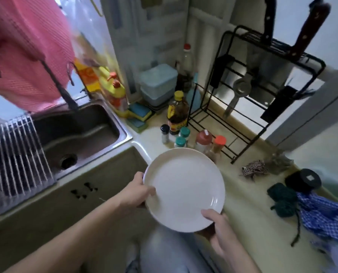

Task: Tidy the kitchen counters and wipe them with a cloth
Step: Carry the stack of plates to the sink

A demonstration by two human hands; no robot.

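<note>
A round white plate (183, 189) is held level in front of me, above the counter's front edge. My left hand (137, 191) grips its left rim, thumb on top. My right hand (218, 226) grips its lower right rim, thumb over the edge and fingers hidden underneath. The plate's face looks bare. A blue checked cloth (325, 215) lies crumpled on the cream counter (248, 203) at the right.
A steel sink (79, 134) with a roll-up drying mat (16, 154) lies to the left. Behind the plate stand several spice jars (183, 134), a dark sauce bottle (177, 113), sponges (139, 115) and a black wire rack (242, 107). A black jar (303, 181) and green yarn (282, 200) sit at the right.
</note>
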